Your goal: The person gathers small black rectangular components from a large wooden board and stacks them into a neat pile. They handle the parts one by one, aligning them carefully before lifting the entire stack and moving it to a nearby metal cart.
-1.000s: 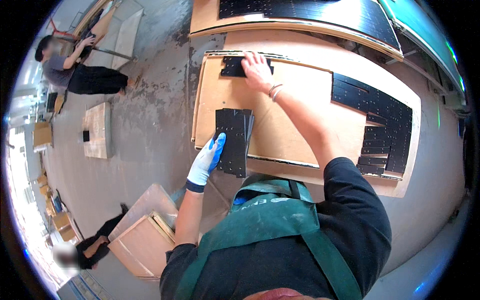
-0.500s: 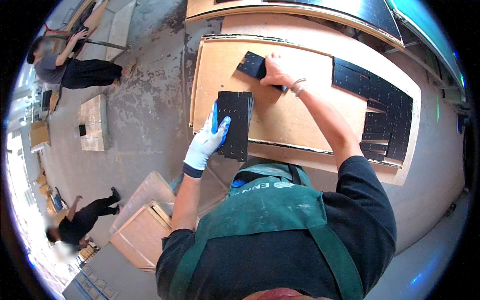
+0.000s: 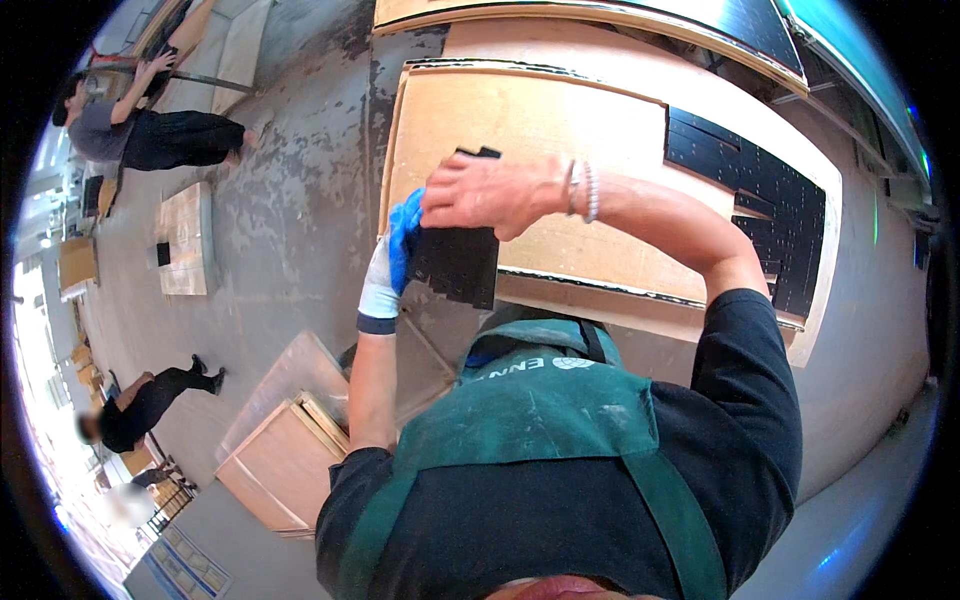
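A stack of flat black plates with small holes point(image 3: 458, 268) hangs over the near left edge of a light brown board point(image 3: 590, 225). My left hand point(image 3: 390, 262), in a white and blue glove, grips this stack along its left side. Bare and with bracelets at the wrist, my right hand point(image 3: 488, 196) lies across the stack's far end, its fingers closed over the plates and meeting the gloved fingers. A black end sticks out beyond the right hand; how those pieces lie against the stack is hidden. More black plates point(image 3: 790, 240) lie in rows at the board's right end.
Another panel with a black surface point(image 3: 660, 20) stands at the far edge. Wooden sheets point(image 3: 285, 465) lean at lower left. A pale box point(image 3: 185, 240) sits on the floor at left. Two people point(image 3: 165, 145) are at the left, away from my hands.
My right hand has left the board's far middle and come left and nearer to the stack; the black pieces it held there are gone from that spot. My left hand still holds the stack.
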`<state>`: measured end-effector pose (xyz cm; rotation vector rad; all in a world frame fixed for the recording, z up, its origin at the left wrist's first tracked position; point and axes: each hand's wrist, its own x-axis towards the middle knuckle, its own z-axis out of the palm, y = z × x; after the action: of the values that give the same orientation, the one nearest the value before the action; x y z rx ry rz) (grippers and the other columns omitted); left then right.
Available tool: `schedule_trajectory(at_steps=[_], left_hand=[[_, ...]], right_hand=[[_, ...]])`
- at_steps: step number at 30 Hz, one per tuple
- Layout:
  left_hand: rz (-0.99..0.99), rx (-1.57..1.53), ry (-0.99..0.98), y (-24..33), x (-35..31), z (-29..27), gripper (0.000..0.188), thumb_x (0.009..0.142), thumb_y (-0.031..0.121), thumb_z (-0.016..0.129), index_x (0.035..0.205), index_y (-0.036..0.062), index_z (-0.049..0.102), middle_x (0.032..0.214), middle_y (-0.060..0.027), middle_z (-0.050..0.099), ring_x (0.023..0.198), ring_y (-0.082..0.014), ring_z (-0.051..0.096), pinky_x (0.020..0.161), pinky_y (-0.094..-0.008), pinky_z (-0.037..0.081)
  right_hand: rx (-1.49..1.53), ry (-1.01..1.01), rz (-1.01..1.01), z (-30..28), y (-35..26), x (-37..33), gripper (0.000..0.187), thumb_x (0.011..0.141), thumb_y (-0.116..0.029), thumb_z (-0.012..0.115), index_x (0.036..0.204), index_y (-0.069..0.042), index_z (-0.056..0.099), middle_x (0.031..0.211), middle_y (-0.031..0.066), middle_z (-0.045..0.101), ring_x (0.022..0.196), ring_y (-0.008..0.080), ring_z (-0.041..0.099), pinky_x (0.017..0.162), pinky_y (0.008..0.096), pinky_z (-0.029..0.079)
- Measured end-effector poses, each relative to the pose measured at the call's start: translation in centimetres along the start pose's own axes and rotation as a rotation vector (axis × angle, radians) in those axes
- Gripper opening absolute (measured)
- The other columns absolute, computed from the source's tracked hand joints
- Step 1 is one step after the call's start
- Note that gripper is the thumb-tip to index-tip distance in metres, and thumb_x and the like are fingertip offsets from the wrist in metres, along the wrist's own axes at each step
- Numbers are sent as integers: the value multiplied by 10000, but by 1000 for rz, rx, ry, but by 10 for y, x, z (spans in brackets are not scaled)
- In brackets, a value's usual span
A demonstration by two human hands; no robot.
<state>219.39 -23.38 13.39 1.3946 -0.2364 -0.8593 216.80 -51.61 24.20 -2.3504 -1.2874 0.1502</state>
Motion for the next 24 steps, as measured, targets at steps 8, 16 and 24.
schedule_trajectory(at_steps=[8,16,24], left_hand=[[-25,127,-177,22,10,10,647,1122,487,219,1566,32,337,1562,-100,432,1433,-215,420,1218,-351,302],[89,329,-152,32,38,21,628,1120,435,332,1576,3,315,1588,-110,406,1449,-204,382,1233,-353,244],[-3,446,-40,63,31,68,564,1104,297,474,1569,16,323,1503,-113,474,1314,-174,470,1118,-307,373]], right_hand=[[4,21,92,20,-20,-10,811,677,20,712,1454,-93,509,1582,116,408,1493,331,316,1251,535,233],[747,1286,833,126,12,-48,487,1001,-336,599,1398,-54,584,1493,177,530,1422,372,435,1215,432,305],[342,850,727,114,5,-3,480,1084,-425,426,1382,-101,618,1481,101,560,1476,307,369,1213,485,217]])
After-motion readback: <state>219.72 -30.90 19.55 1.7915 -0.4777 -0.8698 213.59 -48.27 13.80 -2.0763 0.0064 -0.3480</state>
